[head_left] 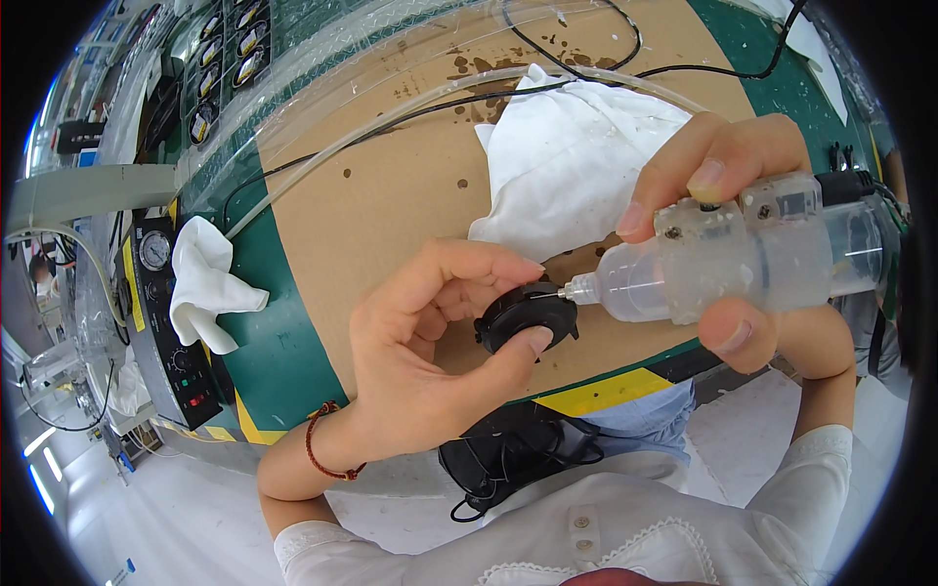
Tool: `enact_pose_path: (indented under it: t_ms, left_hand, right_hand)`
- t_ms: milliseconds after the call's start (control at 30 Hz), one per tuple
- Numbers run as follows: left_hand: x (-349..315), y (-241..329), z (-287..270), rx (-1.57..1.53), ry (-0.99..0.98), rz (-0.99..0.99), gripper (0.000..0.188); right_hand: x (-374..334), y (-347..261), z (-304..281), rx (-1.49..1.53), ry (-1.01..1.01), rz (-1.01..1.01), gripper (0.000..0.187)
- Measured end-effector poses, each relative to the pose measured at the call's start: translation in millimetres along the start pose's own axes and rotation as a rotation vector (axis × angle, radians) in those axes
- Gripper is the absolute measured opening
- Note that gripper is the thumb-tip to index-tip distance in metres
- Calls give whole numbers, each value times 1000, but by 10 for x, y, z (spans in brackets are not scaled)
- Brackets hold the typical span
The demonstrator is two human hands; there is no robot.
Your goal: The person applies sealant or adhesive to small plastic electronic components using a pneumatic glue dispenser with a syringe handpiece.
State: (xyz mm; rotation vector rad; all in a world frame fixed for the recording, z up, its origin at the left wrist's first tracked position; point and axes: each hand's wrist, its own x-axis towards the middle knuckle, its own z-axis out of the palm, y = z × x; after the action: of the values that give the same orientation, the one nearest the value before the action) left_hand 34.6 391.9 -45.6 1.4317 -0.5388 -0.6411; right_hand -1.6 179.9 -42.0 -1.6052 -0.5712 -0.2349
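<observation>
Between the thumb and fingers of my left hand (420, 342) is a small round black plastic part (529, 320), held tilted above the bench's front edge. My right hand (743, 186) grips a clear glue-dispensing syringe (635, 283), lying almost level, with its thumb below and fingers above the barrel. The syringe's thin metal needle meets the upper rim of the black part, close to my left fingertips; whether any fluid comes out is too small to tell. Behind both hands lies a crumpled white cloth (576, 146).
Brown cardboard (391, 215) with dark stains covers the green bench (264, 361). At left stand a dispenser box with a gauge (156, 293) and another white cloth (210, 283). A black cable (674, 70) and a clear tube cross the back. Trays of black parts (230, 59) sit far left.
</observation>
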Motion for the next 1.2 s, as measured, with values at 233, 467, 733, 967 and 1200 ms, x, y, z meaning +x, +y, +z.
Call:
enact_pose_path:
  t_ms: [233,467,733,967,1200]
  left_hand:
    - [3,-6,2,-6,2,2,34]
    - [4,-1,-2,-4,-3,0,34]
    - [-2,-4,3,-26,0,-12,34]
    - [10,7,2,-24,-15,4,34]
    - [11,-2,2,-19,-10,10,34]
  right_hand:
    - [-10,-1,3,-5,7,14,56]
    - [-1,-50,-10,-23,4,60,55]
    - [-19,-81,30,-25,37,125,55]
    - [-4,-45,-7,-29,-8,67,55]
    - [0,-22,15,-21,6,46,55]
